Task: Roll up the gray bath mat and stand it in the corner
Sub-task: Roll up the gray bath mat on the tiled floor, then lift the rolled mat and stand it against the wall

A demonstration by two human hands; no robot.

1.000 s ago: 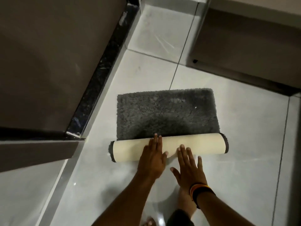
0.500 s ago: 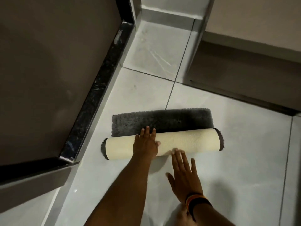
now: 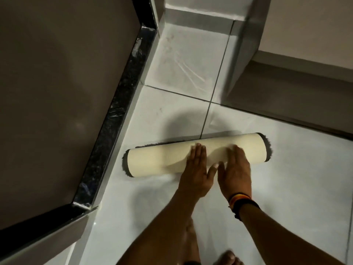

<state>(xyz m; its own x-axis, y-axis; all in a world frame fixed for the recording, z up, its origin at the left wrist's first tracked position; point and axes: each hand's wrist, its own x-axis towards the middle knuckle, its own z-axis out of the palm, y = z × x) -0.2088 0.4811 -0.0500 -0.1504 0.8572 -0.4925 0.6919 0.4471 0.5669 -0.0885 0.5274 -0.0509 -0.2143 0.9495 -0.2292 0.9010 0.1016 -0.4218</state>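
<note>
The bath mat [image 3: 156, 159] lies on the floor as a roll, its cream backing outward and gray pile showing at both ends and along a thin strip at the far edge. My left hand [image 3: 194, 169] presses flat on the middle of the roll, fingers together. Just to its right, my right hand [image 3: 236, 169] lies flat on the roll as well, with dark bands on its wrist. Neither hand grips the roll. The corner [image 3: 168, 14] of the room is at the top, beyond the roll.
White floor tiles [image 3: 286, 188] run all around. A dark panel with a black marble edge [image 3: 114, 115] runs diagonally on the left. A low ledge and wall [image 3: 286, 83] stand at the upper right. My bare feet [image 3: 227, 257] show at the bottom.
The roll has moved away from me and taken in nearly all the flat gray pile. Both hands followed it forward and now lie on top of it.
</note>
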